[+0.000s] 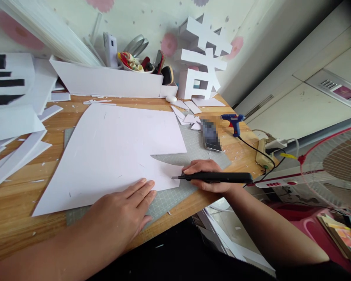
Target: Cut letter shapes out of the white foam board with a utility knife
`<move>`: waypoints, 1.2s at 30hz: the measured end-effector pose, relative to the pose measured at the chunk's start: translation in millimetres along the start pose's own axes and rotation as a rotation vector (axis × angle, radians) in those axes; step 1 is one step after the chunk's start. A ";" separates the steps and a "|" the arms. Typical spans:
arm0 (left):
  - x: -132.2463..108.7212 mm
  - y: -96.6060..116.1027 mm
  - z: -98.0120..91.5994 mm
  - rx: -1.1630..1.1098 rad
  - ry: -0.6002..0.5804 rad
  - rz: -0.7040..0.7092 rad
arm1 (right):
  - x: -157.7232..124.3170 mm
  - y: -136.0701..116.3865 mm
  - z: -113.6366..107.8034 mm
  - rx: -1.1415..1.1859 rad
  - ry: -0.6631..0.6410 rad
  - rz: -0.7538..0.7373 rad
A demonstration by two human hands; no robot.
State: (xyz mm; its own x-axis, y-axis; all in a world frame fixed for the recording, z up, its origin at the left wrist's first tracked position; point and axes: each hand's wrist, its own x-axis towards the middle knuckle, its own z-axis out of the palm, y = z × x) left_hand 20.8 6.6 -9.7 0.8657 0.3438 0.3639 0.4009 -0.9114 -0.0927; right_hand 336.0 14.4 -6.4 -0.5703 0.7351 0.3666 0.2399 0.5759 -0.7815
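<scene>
A large white foam board or stiff sheet (114,144) lies over a grey-green cutting mat (166,195), with a wedge-shaped notch cut into its right side. My left hand (128,207) rests flat on the sheet's near edge, fingers stretched out and thumb over the mat. In my right hand (206,175) is a black utility knife (222,177), its handle pointing right. The knife's thin blade lies over the narrow strip below the notch, near the strip's right end. Whether the blade presses into the sheet I cannot tell.
Right of the mat are a phone (211,136) and a blue glue gun (234,121) with a cord to a power strip (265,154). White cut-out characters (190,84) stand at the back beside a white box (114,82) of tools. Paper scraps (191,119) litter the table; a fan (336,168) stands right.
</scene>
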 end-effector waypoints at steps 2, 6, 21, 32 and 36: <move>0.6 0.0 0.1 0.008 0.006 0.009 | -0.5 -0.3 -1.0 0.013 -0.004 0.002; -1.1 0.0 0.9 -0.022 0.016 0.002 | -0.2 -1.2 -4.0 0.005 -0.015 -0.019; -1.5 1.1 -0.7 -0.020 0.001 0.002 | -4.9 1.2 -15.9 0.042 -0.052 0.024; -2.2 -0.1 -2.5 -0.013 -0.005 0.002 | -13.5 10.3 -15.0 0.090 -0.013 0.084; -2.7 -0.8 -2.6 -0.024 -0.015 -0.003 | -17.6 14.2 -14.2 0.148 0.013 0.119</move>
State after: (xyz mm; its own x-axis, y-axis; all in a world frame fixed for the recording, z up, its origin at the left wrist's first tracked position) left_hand 17.3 5.9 -8.1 0.8689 0.3495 0.3505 0.3962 -0.9155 -0.0693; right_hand 360.6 14.7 -16.8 -0.5347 0.8000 0.2724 0.1862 0.4259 -0.8854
